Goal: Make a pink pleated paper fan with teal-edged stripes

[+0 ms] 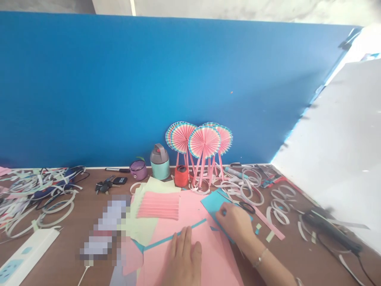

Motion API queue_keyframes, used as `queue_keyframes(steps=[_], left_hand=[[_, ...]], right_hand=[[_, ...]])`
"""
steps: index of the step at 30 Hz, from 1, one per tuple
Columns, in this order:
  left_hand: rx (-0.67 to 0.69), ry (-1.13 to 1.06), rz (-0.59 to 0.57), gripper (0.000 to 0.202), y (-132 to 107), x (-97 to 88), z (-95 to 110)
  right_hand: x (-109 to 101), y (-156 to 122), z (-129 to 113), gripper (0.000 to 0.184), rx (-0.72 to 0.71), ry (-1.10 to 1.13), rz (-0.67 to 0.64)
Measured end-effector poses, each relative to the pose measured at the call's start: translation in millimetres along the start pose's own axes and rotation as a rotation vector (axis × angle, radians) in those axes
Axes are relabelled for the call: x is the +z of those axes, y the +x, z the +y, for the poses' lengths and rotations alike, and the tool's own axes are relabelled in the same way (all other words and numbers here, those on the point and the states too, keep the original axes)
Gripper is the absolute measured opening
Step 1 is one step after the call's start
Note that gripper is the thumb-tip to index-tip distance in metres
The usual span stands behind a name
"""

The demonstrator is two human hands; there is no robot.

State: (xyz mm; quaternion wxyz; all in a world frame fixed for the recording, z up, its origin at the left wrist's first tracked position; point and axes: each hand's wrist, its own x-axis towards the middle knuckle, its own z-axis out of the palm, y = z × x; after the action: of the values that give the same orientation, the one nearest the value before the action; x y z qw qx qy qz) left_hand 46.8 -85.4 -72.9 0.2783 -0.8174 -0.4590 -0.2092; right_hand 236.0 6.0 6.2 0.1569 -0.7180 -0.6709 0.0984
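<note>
A person's left hand (182,262) rests palm-down on a pink sheet (220,258) at a counter (285,262), its fingers straight and open, thumb apart, near the blue strip (159,242) along the sheet's far edge. The right hand (235,222), fingers bent inward, touches blue paper (212,201) beyond the pink sheet's right side; whether they pinch it cannot be told. Pleated pink paper (158,205) lies beyond the sheet's left corner, with round paper fans (204,142) standing farther behind the sheet.
</note>
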Motion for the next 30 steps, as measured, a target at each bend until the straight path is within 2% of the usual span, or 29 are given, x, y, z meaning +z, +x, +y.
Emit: queue_keyframes(steps=[2, 4, 9, 14, 18, 21, 23, 25, 28, 30], left_hand=[[-0.031, -0.009, 0.021, 0.016, 0.3, -0.3, 0.1], [-0.048, -0.040, 0.029, 0.015, -0.6, 1.4, -0.2], [-0.024, -0.133, -0.076, 0.020, -6.3, 7.0, -3.3], [-0.024, -0.163, -0.102, 0.019, -3.6, 1.5, -2.6], [-0.035, -0.171, -0.080, 0.018, 6.7, -8.2, -1.6], [-0.027, -0.189, -0.047, 0.015, 14.7, -15.3, -3.0], [-0.024, -0.201, -0.045, 0.014, 18.3, -19.2, -4.5], [-0.019, -0.203, -0.060, 0.016, 20.8, -22.3, -5.8], [-0.009, -0.222, -0.152, 0.017, 23.6, -26.1, -6.9], [0.022, -0.234, -0.225, 0.013, 25.4, -27.8, -7.2]], right_hand=[[-7.8, 6.4, 7.6, 0.016, -0.036, 0.037, 0.046], [-9.4, 11.3, 13.3, 0.023, -0.113, 0.177, 0.017], [9.6, 15.9, 18.7, 0.039, -0.254, 0.348, 0.013], [27.0, 17.6, 27.0, 0.047, -0.444, 0.308, 0.029], [33.5, 18.7, 30.4, 0.046, -0.532, 0.197, 0.142], [32.2, 19.0, 28.5, 0.031, -0.539, 0.114, 0.197], [27.6, 18.7, 25.8, 0.023, -0.491, 0.089, 0.195], [21.5, 17.8, 22.6, 0.024, -0.432, 0.082, 0.183], [13.9, 14.7, 17.7, 0.030, -0.419, 0.109, 0.170], [10.6, 10.9, 14.0, 0.027, -0.491, 0.144, 0.136]])
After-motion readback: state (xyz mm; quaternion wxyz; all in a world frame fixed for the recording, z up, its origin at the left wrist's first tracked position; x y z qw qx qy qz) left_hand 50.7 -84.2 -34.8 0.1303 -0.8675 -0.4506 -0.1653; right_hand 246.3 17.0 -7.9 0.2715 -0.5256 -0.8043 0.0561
